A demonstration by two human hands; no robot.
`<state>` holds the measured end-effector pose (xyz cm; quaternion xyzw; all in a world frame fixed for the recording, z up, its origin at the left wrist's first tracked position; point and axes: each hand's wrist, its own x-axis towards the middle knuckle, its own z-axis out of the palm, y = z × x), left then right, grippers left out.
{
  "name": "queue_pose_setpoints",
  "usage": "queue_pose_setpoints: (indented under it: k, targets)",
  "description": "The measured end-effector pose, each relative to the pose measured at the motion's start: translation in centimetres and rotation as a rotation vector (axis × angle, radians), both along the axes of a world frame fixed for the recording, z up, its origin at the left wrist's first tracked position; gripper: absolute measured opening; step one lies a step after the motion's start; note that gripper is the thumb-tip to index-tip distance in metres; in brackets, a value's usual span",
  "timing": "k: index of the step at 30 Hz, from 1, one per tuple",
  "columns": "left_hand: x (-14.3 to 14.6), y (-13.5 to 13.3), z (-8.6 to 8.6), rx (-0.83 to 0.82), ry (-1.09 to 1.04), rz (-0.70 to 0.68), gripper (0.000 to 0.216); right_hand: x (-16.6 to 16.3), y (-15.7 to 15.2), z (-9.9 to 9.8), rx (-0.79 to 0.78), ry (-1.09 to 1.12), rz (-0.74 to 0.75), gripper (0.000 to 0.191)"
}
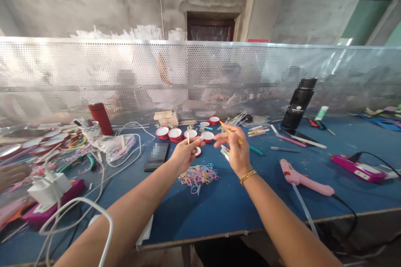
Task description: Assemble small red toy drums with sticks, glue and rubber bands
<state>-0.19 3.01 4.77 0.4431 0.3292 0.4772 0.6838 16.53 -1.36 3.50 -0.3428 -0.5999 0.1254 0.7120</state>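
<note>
My left hand (pixel 184 155) is closed in a pinch on a short pale stick (pixel 188 137), which points upward. My right hand (pixel 237 150) grips a thin yellow pencil-like stick (pixel 228 128), its tip aimed up and left; some of its fingers reach toward my left hand. The two hands are apart. Below them on the blue table (pixel 200 217) lies a loose pile of pastel elastic loops (pixel 199 176). Just beyond my hands stand several red round tins with white insides, one of them a tin (pixel 175 134) left of my fingers.
A pink glue gun (pixel 305 179) lies at right, near a black bottle (pixel 298 106) and magenta power strip (pixel 359 167). To the left are a black phone (pixel 156 156), white cables (pixel 103 212), a red flask (pixel 100 117) and another person's hand (pixel 14 174). A perforated screen (pixel 188 71) runs behind.
</note>
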Motion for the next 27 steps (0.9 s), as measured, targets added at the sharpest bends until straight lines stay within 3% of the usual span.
queue_pose_setpoints:
  k: [7, 21, 27]
  targets:
    - [0.0, 0.2, -0.3, 0.007, -0.031, -0.015, 0.026, 0.5, 0.7, -0.7, -0.132, 0.238, 0.089, 0.031]
    - [0.1, -0.2, -0.5, 0.100, 0.103, -0.074, 0.041, 0.3, 1.0, -1.2, -0.237, 0.185, 0.130, 0.029]
    - [-0.1, -0.2, -0.2, 0.151, 0.131, -0.059, 0.045, 0.0, 1.2, -1.2, -0.330, 0.313, 0.235, 0.032]
